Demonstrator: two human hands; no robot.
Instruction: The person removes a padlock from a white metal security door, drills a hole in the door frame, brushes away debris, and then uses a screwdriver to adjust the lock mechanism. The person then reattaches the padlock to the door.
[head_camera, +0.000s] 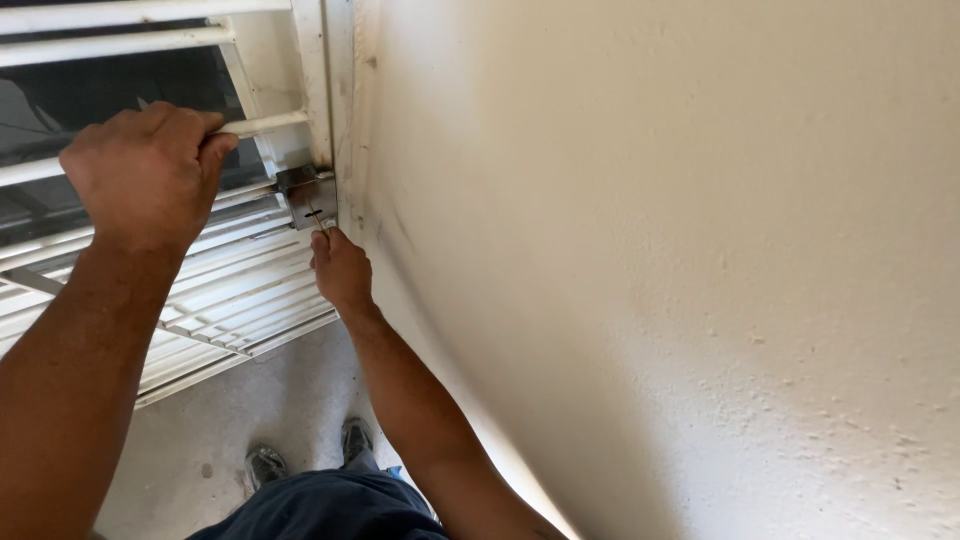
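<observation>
My left hand (145, 170) is closed around a white horizontal bar (270, 123) of a metal grille gate. A square grey metal lock box (305, 195) with a dark slot is fixed to the gate's frame at the wall. Just below it, my right hand (340, 268) pinches a small key (320, 222) whose tip is at the slot. The key is mostly hidden by my fingers.
A cream textured wall (650, 250) fills the right side, close to my right arm. The white gate (200, 290) with many bars spans the left. Below are a grey concrete floor (200, 440), my shoes (265, 465) and dark trousers.
</observation>
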